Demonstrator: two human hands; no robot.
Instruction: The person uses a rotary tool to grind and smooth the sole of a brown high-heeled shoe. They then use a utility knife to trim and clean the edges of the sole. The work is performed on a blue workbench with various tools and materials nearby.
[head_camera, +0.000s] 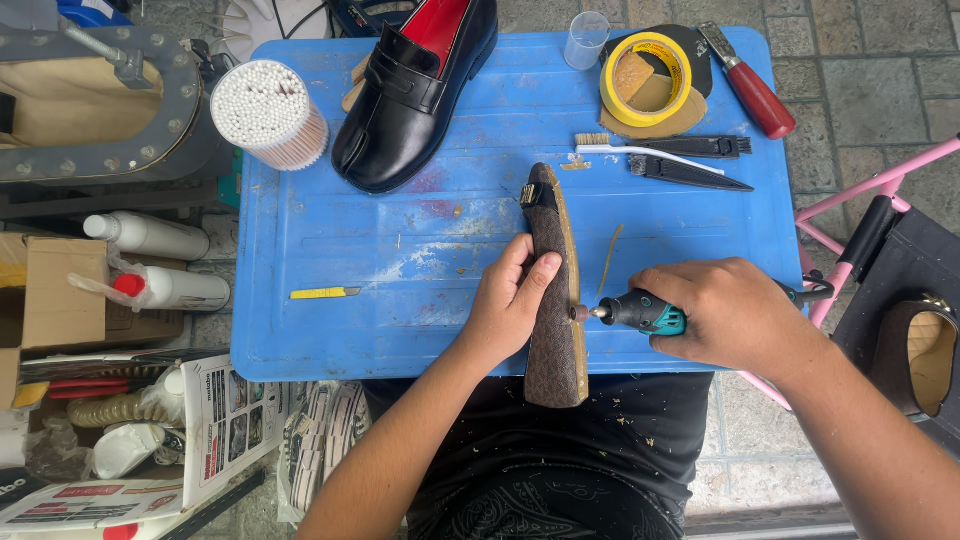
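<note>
Nearest, at six o'clock on the blue surface (330, 340), left hand (508, 305) clenches a light, flexible brown flat shoe (556, 300) on edge, best gripped mid-body, while right hand (735, 312) grasps a rotary tool (640, 312) touching its sole edge.

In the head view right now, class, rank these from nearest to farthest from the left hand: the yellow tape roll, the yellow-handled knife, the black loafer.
Measured from the left hand, which grips the brown shoe:
1. Yellow-handled knife, lying to its left on the blue table.
2. Black loafer, up and left at the table's far side.
3. Yellow tape roll, far right corner.
</note>
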